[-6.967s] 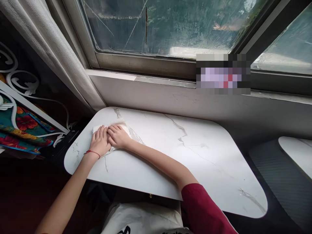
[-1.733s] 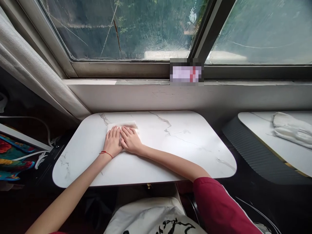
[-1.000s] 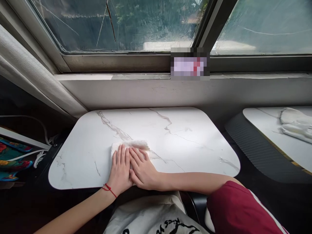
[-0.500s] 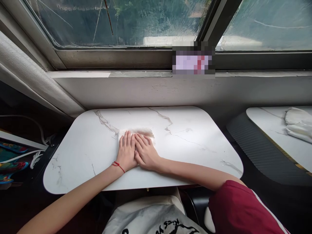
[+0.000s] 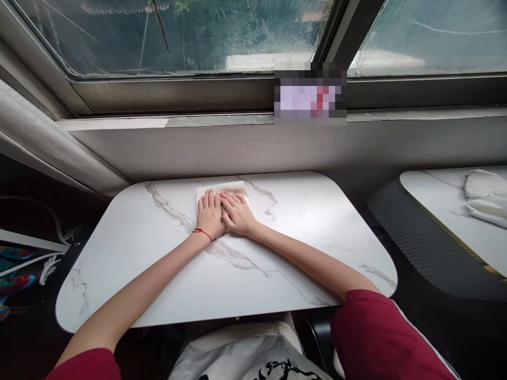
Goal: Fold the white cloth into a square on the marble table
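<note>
Marbled tabletop [image 5: 178,295], far side: left hand [image 5: 210,215] and right hand [image 5: 238,214], fingers together, lie on white cloth [image 5: 222,187], seemingly pinning it flat.

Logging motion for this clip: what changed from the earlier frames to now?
The left hand and right hand have moved the white cloth from the left part of the marbled table toward its middle, then, over the last second, toward the window. Both hands are on it in every frame. The table looks unchanged.
</note>
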`<move>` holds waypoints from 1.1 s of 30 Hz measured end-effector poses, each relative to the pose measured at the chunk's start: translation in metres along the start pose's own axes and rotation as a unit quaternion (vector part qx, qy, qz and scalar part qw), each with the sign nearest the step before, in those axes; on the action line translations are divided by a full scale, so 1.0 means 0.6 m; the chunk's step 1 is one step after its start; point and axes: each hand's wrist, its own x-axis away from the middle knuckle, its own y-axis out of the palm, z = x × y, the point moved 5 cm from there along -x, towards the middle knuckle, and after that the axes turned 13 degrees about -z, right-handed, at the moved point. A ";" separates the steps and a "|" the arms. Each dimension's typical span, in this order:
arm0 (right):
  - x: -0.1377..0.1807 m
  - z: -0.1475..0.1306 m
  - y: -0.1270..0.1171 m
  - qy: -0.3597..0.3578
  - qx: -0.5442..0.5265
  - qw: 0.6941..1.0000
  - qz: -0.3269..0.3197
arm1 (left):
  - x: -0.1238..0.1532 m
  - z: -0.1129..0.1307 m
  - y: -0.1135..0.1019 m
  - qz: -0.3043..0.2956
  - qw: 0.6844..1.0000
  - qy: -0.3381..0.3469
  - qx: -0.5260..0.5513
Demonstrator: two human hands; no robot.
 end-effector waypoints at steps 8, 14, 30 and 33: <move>-0.045 0.054 -0.009 0.012 -0.014 1.000 0.003 | -0.067 -0.005 -0.001 0.009 1.000 -0.011 -0.004; -0.084 0.099 -0.015 0.007 -0.042 0.999 0.004 | -0.116 -0.004 -0.007 0.019 0.999 -0.036 0.002; -0.122 0.155 -0.032 -0.080 -0.180 0.980 0.041 | -0.154 -0.004 -0.011 0.062 0.996 -0.059 0.022; -0.129 0.162 -0.034 -0.108 -0.198 0.973 0.049 | -0.157 -0.005 -0.012 0.069 0.996 -0.057 0.029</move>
